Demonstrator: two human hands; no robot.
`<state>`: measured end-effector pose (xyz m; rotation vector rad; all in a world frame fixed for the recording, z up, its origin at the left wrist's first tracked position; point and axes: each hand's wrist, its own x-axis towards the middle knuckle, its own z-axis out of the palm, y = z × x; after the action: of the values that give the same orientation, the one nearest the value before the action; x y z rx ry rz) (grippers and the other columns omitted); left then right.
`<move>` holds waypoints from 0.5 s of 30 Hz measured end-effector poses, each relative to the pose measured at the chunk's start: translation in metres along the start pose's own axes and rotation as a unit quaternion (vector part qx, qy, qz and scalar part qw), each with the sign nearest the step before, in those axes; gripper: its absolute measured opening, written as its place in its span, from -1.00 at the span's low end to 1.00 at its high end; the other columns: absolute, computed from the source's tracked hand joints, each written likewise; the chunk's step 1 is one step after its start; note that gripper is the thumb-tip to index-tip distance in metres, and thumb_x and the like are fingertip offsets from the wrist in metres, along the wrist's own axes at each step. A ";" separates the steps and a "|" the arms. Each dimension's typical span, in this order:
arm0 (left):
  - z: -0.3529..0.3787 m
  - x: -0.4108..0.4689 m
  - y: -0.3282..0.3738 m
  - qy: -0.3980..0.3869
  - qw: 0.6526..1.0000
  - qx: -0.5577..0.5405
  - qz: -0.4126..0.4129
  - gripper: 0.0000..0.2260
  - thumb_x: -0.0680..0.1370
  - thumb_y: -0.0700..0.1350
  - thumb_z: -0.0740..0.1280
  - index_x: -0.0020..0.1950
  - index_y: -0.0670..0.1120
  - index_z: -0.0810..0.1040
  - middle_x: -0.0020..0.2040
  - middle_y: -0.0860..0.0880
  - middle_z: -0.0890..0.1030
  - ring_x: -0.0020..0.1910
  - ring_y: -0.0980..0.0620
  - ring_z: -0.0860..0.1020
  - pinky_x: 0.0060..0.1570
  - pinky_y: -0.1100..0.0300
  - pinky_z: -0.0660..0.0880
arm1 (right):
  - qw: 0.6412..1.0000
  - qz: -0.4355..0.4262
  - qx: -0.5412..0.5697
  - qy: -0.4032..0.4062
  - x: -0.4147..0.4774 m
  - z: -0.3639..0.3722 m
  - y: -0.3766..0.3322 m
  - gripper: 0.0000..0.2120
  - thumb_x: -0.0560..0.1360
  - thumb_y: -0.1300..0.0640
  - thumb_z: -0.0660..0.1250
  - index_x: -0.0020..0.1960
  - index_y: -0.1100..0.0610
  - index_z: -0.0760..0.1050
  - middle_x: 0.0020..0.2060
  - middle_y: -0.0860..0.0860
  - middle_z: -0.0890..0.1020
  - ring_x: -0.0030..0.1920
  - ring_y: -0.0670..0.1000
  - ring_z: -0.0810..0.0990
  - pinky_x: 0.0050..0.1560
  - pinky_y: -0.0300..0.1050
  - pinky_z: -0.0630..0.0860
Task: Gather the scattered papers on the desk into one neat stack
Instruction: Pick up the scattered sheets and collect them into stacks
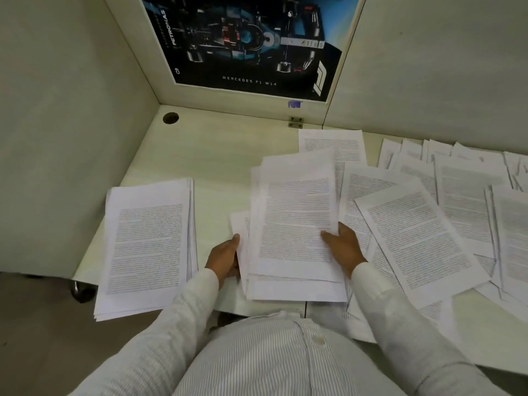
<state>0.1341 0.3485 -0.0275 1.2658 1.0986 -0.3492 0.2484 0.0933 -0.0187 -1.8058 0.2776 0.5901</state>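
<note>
Ok so, closest to the camera at 6 o'clock is the person's torso in a white striped shirt, with both sleeves reaching forward and up toward the middle.

The left hand sits at about 7 o'clock from the loose bundle. Its back faces up, the thumb points away along the bundle's left edge, and the fingers are tucked in against the paper there, so it's gripping that side. The right hand is on the opposite edge, at roughly 4 o'clock of the bundle, with the thumb laid flat across the top sheet and the rest wrapped round the right side. So the hands are apart, each clamped on one side of the same bundle. The sheets in it are pretty uneven, with corners sticking out at the top and bottom.

Over at 9 o'clock is a tidy stack, squared up, its near end hanging off the front edge of the desk. It's not touching the bundle.

From 3 o'clock up to 2 o'clock it's a mess: scattered sheets overlap at all angles and some slide off the near edge.

Farther back, at 11 o'clock, there's a round cable hole in the desk, and a small metal bracket at 12 where the partitions meet. Above that hangs a dark racing car poster.
</note>
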 end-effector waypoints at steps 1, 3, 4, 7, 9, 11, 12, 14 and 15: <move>-0.001 0.003 0.003 0.007 1.000 0.005 0.008 -0.80 0.61 0.06 0.30 0.01 -0.04 0.60 -0.05 -0.10 0.68 -0.13 -0.11 0.64 -0.17 0.10 0.60 | 0.999 0.003 0.031 0.019 -0.003 -0.007 0.001 -0.78 0.58 0.25 0.32 0.18 0.04 0.56 0.09 0.00 0.67 0.07 0.00 0.64 0.20 -0.07 0.54; -0.002 0.007 0.007 0.016 0.999 0.020 0.025 -0.87 0.61 -0.09 0.33 -0.02 -0.14 0.61 -0.07 -0.15 0.66 -0.25 -0.09 0.57 -0.28 0.14 0.55 | 0.994 0.015 0.091 0.052 -0.012 -0.016 0.005 -0.76 0.59 0.25 0.32 0.22 0.04 0.55 0.07 -0.04 0.66 0.05 -0.02 0.65 0.14 -0.13 0.54; -0.002 0.009 0.009 0.024 0.999 0.024 0.032 -0.90 0.60 -0.14 0.34 -0.01 -0.15 0.60 -0.07 -0.16 0.65 -0.25 -0.08 0.56 -0.28 0.13 0.54 | 0.990 0.023 0.120 0.067 -0.014 -0.020 0.008 -0.75 0.59 0.25 0.32 0.24 0.06 0.54 0.06 -0.04 0.66 0.04 -0.03 0.64 0.10 -0.16 0.54; -0.003 0.019 0.015 0.065 0.996 0.002 0.054 -0.95 0.59 -0.20 0.34 -0.01 -0.15 0.59 0.01 -0.19 0.66 -0.15 -0.09 0.59 -0.07 0.05 0.58 | 0.973 0.052 0.192 0.114 -0.022 -0.023 0.017 -0.75 0.59 0.27 0.33 0.24 0.09 0.53 0.06 0.00 0.66 -0.01 -0.03 0.64 0.03 -0.18 0.54; -0.004 0.022 0.020 0.061 0.997 -0.028 0.047 -0.93 0.57 -0.25 0.32 0.00 -0.20 0.60 0.02 -0.23 0.67 -0.17 -0.10 0.60 -0.13 0.07 0.60 | 0.962 0.070 0.232 0.125 -0.025 -0.019 0.022 -0.75 0.59 0.29 0.33 0.25 0.13 0.54 0.05 0.03 0.66 -0.04 -0.01 0.65 -0.07 -0.21 0.60; -0.002 0.018 0.023 -0.004 0.999 -0.036 0.019 -0.86 0.55 -0.31 0.30 0.07 -0.27 0.59 -0.05 -0.25 0.67 -0.19 -0.14 0.62 -0.20 0.04 0.64 | 0.957 0.081 0.250 0.124 -0.026 -0.013 0.026 -0.74 0.59 0.30 0.32 0.27 0.19 0.53 0.05 0.06 0.66 -0.04 0.01 0.65 -0.14 -0.24 0.62; -0.001 0.014 0.024 -0.053 0.998 -0.024 -0.001 -0.82 0.55 -0.30 0.29 0.12 -0.30 0.58 -0.09 -0.23 0.68 -0.16 -0.17 0.65 -0.14 -0.02 0.65 | 0.958 0.085 0.244 0.123 -0.027 -0.010 0.029 -0.73 0.59 0.30 0.32 0.28 0.20 0.53 0.07 0.07 0.66 -0.02 0.03 0.65 -0.08 -0.20 0.62; -0.002 0.003 0.022 -0.157 0.987 0.025 -0.036 -0.77 0.57 -0.23 0.31 0.20 -0.24 0.59 -0.03 -0.18 0.71 -0.03 -0.18 0.68 0.09 -0.10 0.61 | 0.968 0.091 0.201 0.122 -0.029 -0.001 0.031 -0.74 0.60 0.26 0.31 0.29 0.17 0.53 0.13 0.07 0.65 0.06 0.07 0.63 0.12 -0.10 0.57; -0.004 -0.001 0.019 -0.199 0.977 0.053 -0.050 -0.77 0.58 -0.18 0.32 0.22 -0.18 0.59 0.04 -0.18 0.70 0.04 -0.17 0.68 0.16 -0.10 0.57 | 0.974 0.091 0.164 0.125 -0.031 0.003 0.032 -0.75 0.61 0.24 0.30 0.28 0.13 0.53 0.15 0.06 0.64 0.09 0.08 0.62 0.18 -0.07 0.54</move>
<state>0.1464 0.3577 -0.0153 1.1707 0.8091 -0.7134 0.2065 0.0829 -0.0290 -1.5401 0.6795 0.4138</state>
